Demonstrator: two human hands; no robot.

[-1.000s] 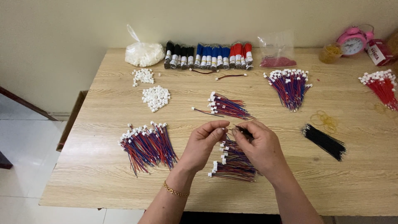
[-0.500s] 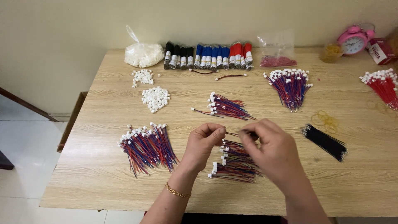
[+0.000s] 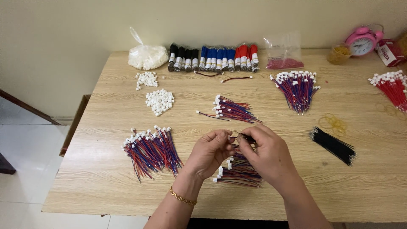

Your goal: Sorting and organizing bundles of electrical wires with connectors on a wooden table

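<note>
On the wooden table (image 3: 106,186), going from the left, a clear bag of white connectors (image 3: 147,56) sits at the back edge, with two loose heaps of white connectors in front of it: a small heap (image 3: 147,79) and a larger heap (image 3: 160,101). Near the front left lies a fanned bundle of red-and-blue wires (image 3: 151,149) with white plugs, well in from the left edge.

Along the back edge stands a row of wire spools (image 3: 214,57): four black, four blue and three red as far as can be counted. Two single leads (image 3: 222,76) lie just in front of them. A smaller wire bundle (image 3: 231,110) rests mid-table.

The left hand (image 3: 208,153) and the right hand (image 3: 267,154) meet above a fourth bundle (image 3: 237,171) near the front edge. Both hands' fingertips are pinched together on a thin dark wire (image 3: 245,136) held between them, just above that bundle.

To the right, a clear bag of red pieces (image 3: 283,57) stands at the back, then a wire fan (image 3: 297,87), some yellow rubber bands (image 3: 333,123) and one bundle of black wires (image 3: 334,145). At the far right sit a jar (image 3: 339,54), a pink alarm clock (image 3: 361,41) and a red wire bundle (image 3: 392,87) cut off by the picture edge.

Bare wood lies open along the front right and between the bundles.
</note>
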